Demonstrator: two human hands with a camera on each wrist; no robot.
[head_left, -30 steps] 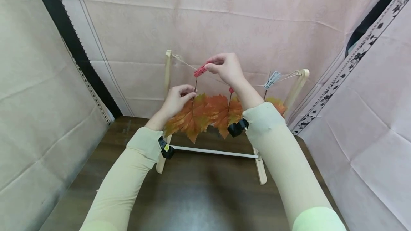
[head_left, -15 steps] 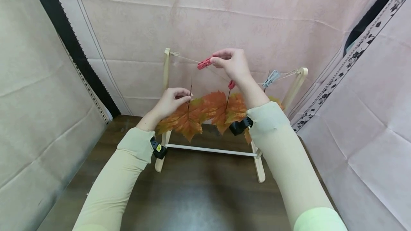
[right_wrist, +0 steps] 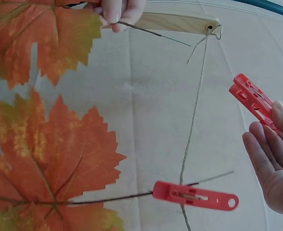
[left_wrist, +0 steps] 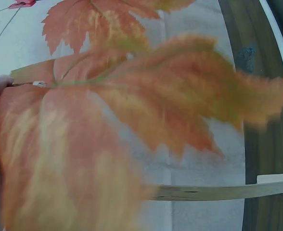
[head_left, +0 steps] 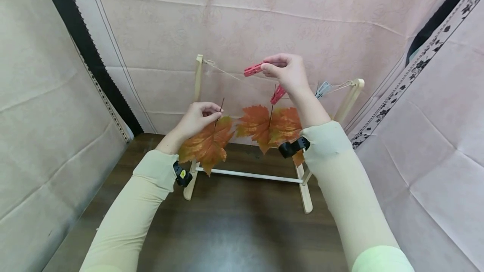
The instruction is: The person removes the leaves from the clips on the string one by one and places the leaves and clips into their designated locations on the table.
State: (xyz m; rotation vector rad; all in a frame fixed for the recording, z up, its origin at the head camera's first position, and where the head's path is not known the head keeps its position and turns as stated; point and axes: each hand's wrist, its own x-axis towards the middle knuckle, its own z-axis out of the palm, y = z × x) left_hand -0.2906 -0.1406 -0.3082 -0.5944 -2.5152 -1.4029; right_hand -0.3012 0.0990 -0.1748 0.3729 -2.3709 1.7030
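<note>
On my feed, the left hand (head_left: 198, 118) pinches a leaf (head_left: 209, 144) by its stem (head_left: 222, 104), tip upward; the peg (head_left: 252, 69) pinched in the right hand (head_left: 290, 72) sits higher, rightward, apart from the string (right_wrist: 195, 106).

Left hand (head_left: 198, 119) pinches an orange leaf (head_left: 208, 144) by its stem (head_left: 222, 104); right hand (head_left: 288, 70) holds a red clothespin (head_left: 253, 69), apart from the leaf. A second leaf (head_left: 259, 127) hangs from another red clothespin (head_left: 278, 94) on the string (head_left: 226, 72), a blue clothespin (head_left: 323, 90) nearer the right post (head_left: 349, 100). The wooden frame (head_left: 198, 79) stands on the worktop (head_left: 227, 230)
</note>
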